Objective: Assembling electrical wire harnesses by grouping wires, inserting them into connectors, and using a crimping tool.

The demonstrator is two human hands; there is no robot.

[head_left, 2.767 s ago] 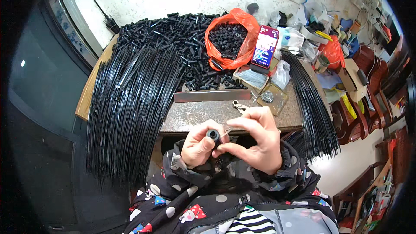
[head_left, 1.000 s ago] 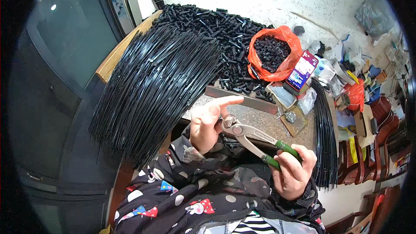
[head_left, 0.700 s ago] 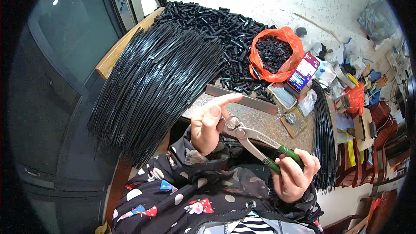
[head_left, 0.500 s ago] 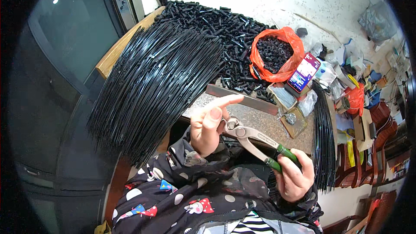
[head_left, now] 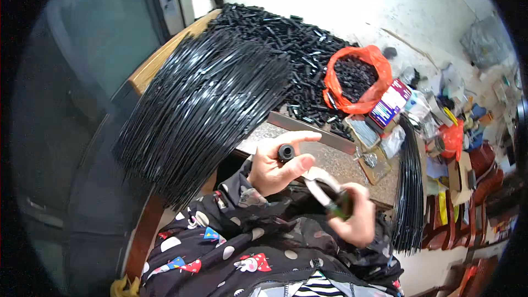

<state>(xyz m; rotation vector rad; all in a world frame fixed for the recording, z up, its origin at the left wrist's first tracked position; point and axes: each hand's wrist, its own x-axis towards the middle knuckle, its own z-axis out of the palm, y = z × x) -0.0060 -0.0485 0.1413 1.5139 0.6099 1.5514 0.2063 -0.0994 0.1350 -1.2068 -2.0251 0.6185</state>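
Note:
My left hand (head_left: 278,166) is closed around a black tube, whose round open end (head_left: 286,153) faces up between the forefinger and thumb. The forefinger stretches out to the right above it. My right hand (head_left: 356,217), smeared by motion, grips the green handles of a pair of pincers (head_left: 318,186). The jaws of the pincers lie below and partly behind the left thumb, so I cannot tell what they touch. A large sheaf of long thin black rods (head_left: 203,99) lies left of my hands, and a heap of short black tubes (head_left: 275,33) spreads behind it.
A metal strip (head_left: 312,133) edges the speckled tabletop (head_left: 330,159). Farther right are a red plastic bag (head_left: 335,97) of small black parts, a lit phone (head_left: 390,103), a tray of thin pale sticks (head_left: 364,132), and a second rod bundle (head_left: 408,192). Clutter lines the right side.
The pincers have swung down and left, away from the left forefinger and thumb. My right hand has moved left with them. My left hand has turned, bringing the black tube's end into sight.

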